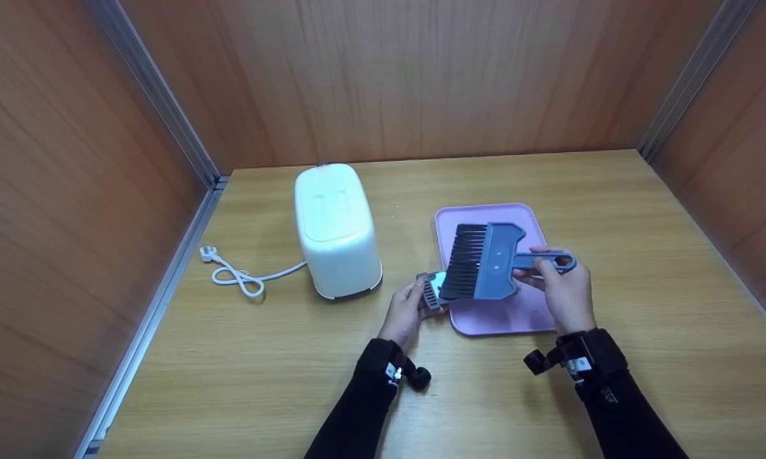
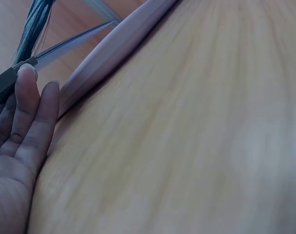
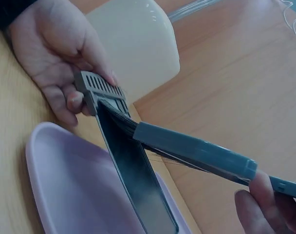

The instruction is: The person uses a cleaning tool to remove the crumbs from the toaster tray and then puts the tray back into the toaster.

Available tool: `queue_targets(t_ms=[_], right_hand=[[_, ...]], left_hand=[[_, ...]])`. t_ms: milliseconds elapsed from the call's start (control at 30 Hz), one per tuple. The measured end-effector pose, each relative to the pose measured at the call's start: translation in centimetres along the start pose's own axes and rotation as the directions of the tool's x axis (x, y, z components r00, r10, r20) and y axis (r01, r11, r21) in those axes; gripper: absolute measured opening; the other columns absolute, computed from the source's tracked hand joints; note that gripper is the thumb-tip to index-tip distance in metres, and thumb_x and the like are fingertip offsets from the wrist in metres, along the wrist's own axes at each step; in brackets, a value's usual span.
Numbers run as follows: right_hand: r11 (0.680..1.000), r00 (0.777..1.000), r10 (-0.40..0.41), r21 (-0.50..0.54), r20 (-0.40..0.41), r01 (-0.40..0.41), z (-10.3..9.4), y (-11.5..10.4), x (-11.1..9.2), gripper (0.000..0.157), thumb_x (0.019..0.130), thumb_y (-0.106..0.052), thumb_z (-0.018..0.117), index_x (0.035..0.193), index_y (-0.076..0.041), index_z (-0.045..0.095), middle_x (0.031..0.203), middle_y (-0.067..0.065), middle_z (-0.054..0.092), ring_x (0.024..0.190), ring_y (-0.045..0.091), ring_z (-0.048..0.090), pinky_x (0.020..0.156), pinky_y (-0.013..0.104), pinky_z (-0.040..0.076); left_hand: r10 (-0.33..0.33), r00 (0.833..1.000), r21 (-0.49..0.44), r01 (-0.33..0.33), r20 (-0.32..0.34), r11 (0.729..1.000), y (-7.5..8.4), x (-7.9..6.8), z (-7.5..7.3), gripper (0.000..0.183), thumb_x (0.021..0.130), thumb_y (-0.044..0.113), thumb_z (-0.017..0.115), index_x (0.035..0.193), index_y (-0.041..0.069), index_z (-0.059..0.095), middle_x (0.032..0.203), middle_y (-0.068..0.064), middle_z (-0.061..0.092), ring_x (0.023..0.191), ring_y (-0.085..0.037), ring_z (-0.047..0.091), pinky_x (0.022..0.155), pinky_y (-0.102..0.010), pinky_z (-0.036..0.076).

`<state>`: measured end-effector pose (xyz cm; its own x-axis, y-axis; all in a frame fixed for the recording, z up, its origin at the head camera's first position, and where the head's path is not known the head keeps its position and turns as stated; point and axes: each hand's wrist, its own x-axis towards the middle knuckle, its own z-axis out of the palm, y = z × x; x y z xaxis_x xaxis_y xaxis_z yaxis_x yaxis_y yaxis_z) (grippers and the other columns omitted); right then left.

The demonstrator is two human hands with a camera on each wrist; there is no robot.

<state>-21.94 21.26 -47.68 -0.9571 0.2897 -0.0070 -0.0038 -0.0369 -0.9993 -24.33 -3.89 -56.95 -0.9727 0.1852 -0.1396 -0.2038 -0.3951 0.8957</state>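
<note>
Right fingers (image 3: 263, 187) holding brush (image 1: 499, 262), left fingers (image 2: 27, 97) slotted tray (image 3: 136, 180)

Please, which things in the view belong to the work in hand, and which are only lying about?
Seemingly in use:
blue brush, in the right hand
grey slotted piece, in the left hand
purple tray, below the brush

Apparently lying about:
white appliance, untouched
its white cord and plug

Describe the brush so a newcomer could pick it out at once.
Start at the big white appliance; to its right lies a purple tray. Over that tray, the right hand grips the brush by its blue handle. Unlike the flat piece with a slotted end in the left hand, it has a broad row of dark bristles.
</note>
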Motion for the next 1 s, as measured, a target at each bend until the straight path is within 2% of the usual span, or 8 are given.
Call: queue_targets(t_ms=[200, 400, 600, 833, 1000], right_hand=[[0.994, 1.000, -0.009, -0.111, 0.027, 0.012, -1.5, -0.7, 0.6, 0.029, 0.109, -0.007, 0.050, 0.133, 0.009, 0.058, 0.117, 0.016, 0.068, 0.090, 0.014, 0.078, 0.090, 0.030, 0.062], [0.981, 0.994, -0.073, -0.173, 0.082, 0.086, -2.6, -1.3, 0.8, 0.027, 0.110, -0.007, 0.053, 0.130, 0.009, 0.058, 0.115, 0.015, 0.070, 0.088, 0.013, 0.078, 0.088, 0.029, 0.063], [0.958, 0.985, -0.133, -0.239, 0.107, 0.155, -3.4, -2.0, 0.9, 0.028, 0.110, -0.008, 0.055, 0.131, 0.010, 0.058, 0.120, 0.022, 0.069, 0.088, 0.011, 0.078, 0.087, 0.028, 0.063], [0.922, 0.975, -0.190, -0.320, 0.115, 0.217, -4.2, -2.6, 0.7, 0.028, 0.110, -0.009, 0.056, 0.131, 0.009, 0.059, 0.124, 0.027, 0.068, 0.089, 0.004, 0.076, 0.085, 0.023, 0.062], [0.873, 0.958, -0.252, -0.395, 0.138, 0.286, -4.5, -3.1, 0.6, 0.027, 0.109, -0.008, 0.056, 0.129, 0.008, 0.062, 0.119, 0.027, 0.072, 0.087, 0.002, 0.075, 0.081, 0.018, 0.061]], left_hand=[[-0.008, 1.000, -0.004, 0.008, -0.003, 1.000, -0.1, 0.1, -0.2, 0.044, 0.118, 0.018, 0.037, 0.145, -0.014, 0.052, 0.130, -0.026, 0.071, 0.102, -0.020, 0.074, 0.084, -0.030, 0.063], [0.006, 1.000, 0.008, -0.006, 0.004, 1.000, -0.3, 0.2, -0.3, 0.044, 0.118, 0.016, 0.036, 0.145, -0.016, 0.050, 0.131, -0.026, 0.069, 0.104, -0.021, 0.073, 0.086, -0.032, 0.063], [0.013, 1.000, 0.009, -0.013, 0.003, 1.000, -0.3, 0.2, -0.3, 0.045, 0.118, 0.015, 0.037, 0.146, -0.017, 0.048, 0.134, -0.029, 0.068, 0.104, -0.020, 0.073, 0.085, -0.031, 0.063], [0.021, 1.000, 0.009, -0.021, 0.000, 1.000, -0.3, 0.2, -0.3, 0.046, 0.118, 0.017, 0.038, 0.147, -0.018, 0.047, 0.135, -0.029, 0.067, 0.106, -0.019, 0.072, 0.085, -0.032, 0.063], [0.016, 1.000, 0.007, -0.016, -0.004, 1.000, -0.3, 0.2, -0.3, 0.047, 0.118, 0.018, 0.039, 0.147, -0.018, 0.047, 0.135, -0.029, 0.067, 0.106, -0.020, 0.072, 0.087, -0.032, 0.063]])
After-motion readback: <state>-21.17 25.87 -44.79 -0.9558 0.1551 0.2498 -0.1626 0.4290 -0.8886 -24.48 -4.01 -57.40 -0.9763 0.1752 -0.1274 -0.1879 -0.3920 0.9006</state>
